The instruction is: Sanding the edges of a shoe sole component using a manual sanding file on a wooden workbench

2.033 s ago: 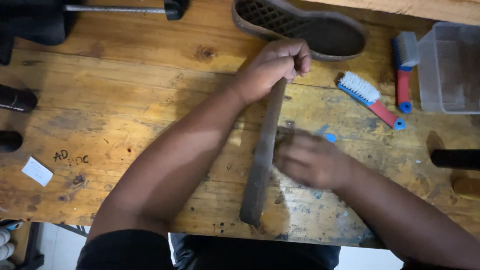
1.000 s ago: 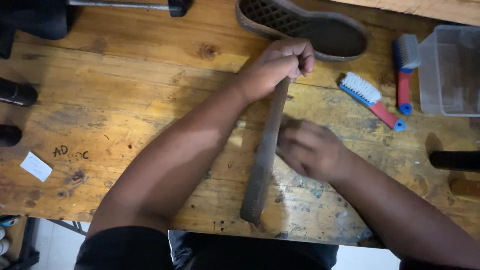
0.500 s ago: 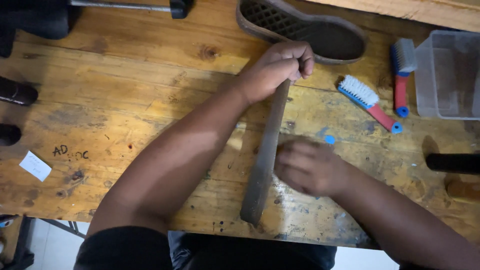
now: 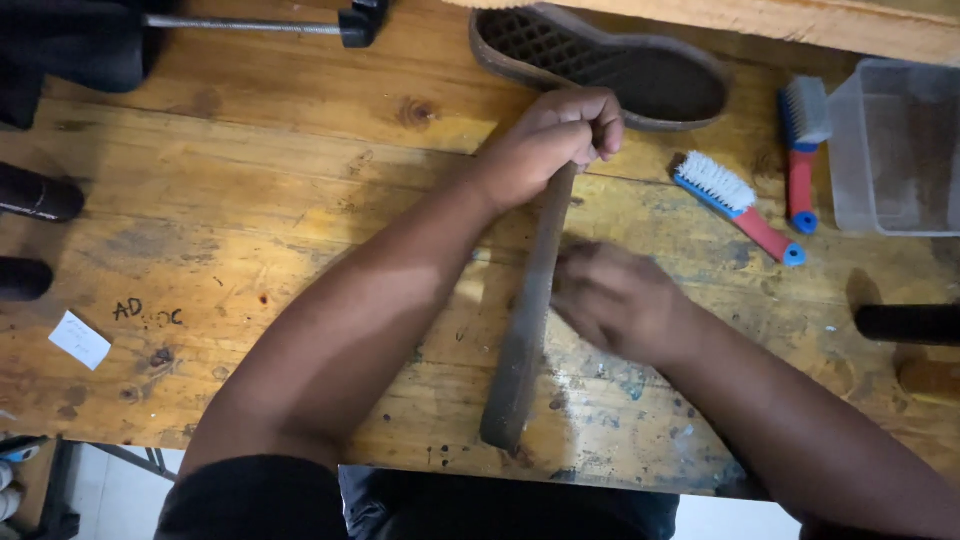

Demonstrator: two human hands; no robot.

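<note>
From the head camera, looking down on a worn wooden workbench [image 4: 250, 220], the left hand [image 4: 555, 140] is clenched around the far end of a long, dark, flat strip [image 4: 525, 330], possibly a sole strip or a strap, which lies lengthwise on the bench and runs from that fist down toward the person, its near end close to the bench edge. The right hand [image 4: 615, 300] is blurred beside the middle of the strip, on its right side; its fingers appear curled and pressed against the strip's edge, but whether they grip anything cannot be told from the blur. One risk is that the strip could twist or slide sideways under the right hand's pressure, since only its far end is pinned; another is that the right fingertips could be scraped along the rough edge. Beyond the left fist lies an upturned shoe sole [image 4: 610, 70] with a waffle tread. To the right lie a white-bristled brush [image 4: 735, 205] with a red and blue handle, a second brush [image 4: 800, 150], and a clear plastic tub [image 4: 895, 150]. A small scrap of paper [image 4: 78, 338] rests at the left.
</note>
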